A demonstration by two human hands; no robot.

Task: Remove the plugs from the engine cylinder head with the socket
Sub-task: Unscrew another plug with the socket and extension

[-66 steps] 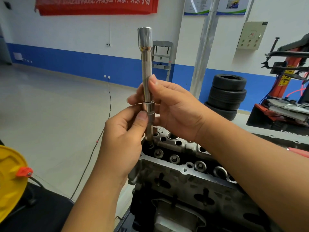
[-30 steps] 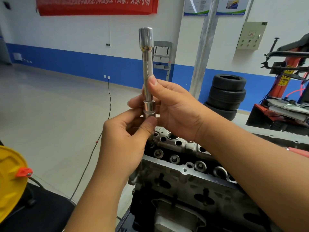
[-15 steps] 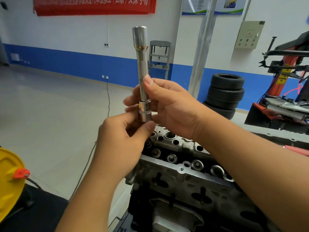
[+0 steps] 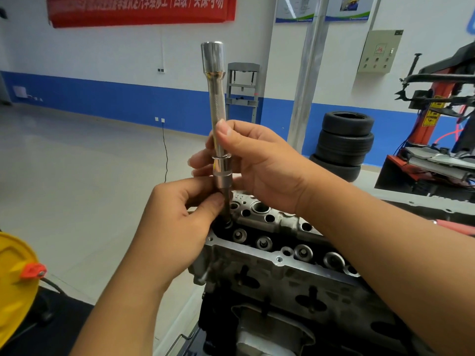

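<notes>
Above the cylinder head (image 4: 270,268), our right hand (image 4: 259,163) grips the upright socket extension (image 4: 217,109) while our left hand (image 4: 177,224) pinches its dark bit (image 4: 226,204).

- Socket (image 4: 223,176): shiny silver, on a silver extension bar (image 4: 217,104) with a knurled band.
- Cylinder head (image 4: 282,273): grey metal.
- Wall (image 4: 102,47): white above a blue stripe.
- Banner (image 4: 141,9): red.
- Tyres (image 4: 344,142): black.

Both hands raised together: right hand (image 4: 259,163) wraps tool shaft, left hand (image 4: 180,217) pinches below.
</notes>
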